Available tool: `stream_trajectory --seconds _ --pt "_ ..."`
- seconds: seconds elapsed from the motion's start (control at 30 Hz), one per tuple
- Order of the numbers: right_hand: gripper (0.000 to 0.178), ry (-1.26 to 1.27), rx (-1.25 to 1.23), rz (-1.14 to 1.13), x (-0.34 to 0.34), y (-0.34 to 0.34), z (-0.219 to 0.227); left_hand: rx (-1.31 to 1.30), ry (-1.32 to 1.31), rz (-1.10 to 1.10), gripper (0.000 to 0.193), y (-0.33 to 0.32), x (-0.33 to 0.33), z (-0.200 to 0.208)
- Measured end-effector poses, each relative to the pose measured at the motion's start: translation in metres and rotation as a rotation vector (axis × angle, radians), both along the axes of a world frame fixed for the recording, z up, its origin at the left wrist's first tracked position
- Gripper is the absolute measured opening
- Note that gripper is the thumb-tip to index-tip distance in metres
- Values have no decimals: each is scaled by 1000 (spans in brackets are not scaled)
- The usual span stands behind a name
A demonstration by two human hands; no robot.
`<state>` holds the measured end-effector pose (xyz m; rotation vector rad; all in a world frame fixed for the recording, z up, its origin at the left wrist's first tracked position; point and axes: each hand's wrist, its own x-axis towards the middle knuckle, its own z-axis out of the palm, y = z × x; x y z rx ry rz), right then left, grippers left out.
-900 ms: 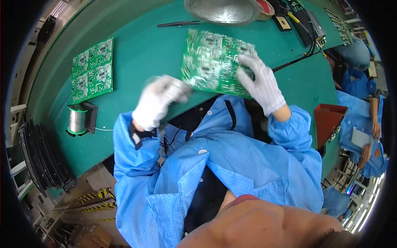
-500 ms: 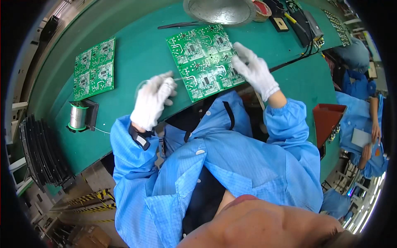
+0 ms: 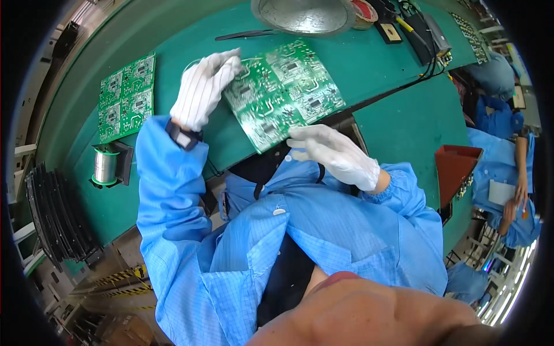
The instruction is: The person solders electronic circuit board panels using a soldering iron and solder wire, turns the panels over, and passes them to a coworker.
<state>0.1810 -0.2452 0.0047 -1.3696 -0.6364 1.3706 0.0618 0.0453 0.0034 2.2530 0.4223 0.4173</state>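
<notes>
A green printed circuit board, divided into several like sections, lies turned at an angle on the bench in front of me. At its far left corner is my white-gloved left hand, fingers closed together and reaching the board's edge. A thin loop of solder wire shows beside this hand; the fingertips' hold on it is hidden. My right hand, also gloved, has its fingers stretched out, their tips touching the board's near corner. The board looks slightly blurred.
A second circuit board lies at the left. Near it stands a solder spool on a black holder, with black racks beyond. Tweezers, a metal dish and a red bin surround the work. A co-worker sits at right.
The board has turned and its near corner has come closer to me. My left hand has moved farther away, to the board's far left corner; my right hand has come down to its near corner.
</notes>
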Motion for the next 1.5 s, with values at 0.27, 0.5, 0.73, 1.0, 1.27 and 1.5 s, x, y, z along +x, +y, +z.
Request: stream_trajectory --seconds 0.27,0.5,0.73,1.0,1.27,1.5 --pt "38 -348 44 -193 88 -9 22 22 67 524 33 5 -2 17" --pt "47 72 285 -864 275 -54 -24 -147 185 15 33 7 6 -12" --pt "50 162 316 -805 333 2 -22 -505 73 213 49 -6 4 -10" --pt "39 -791 64 -1043 288 35 15 -383 126 545 21 -16 13 4" --pt "52 -1170 324 -714 222 67 -16 -115 -44 393 15 -10 8 -20" --pt "45 -1012 202 -660 204 65 -5 -56 104 397 20 -9 9 -15"
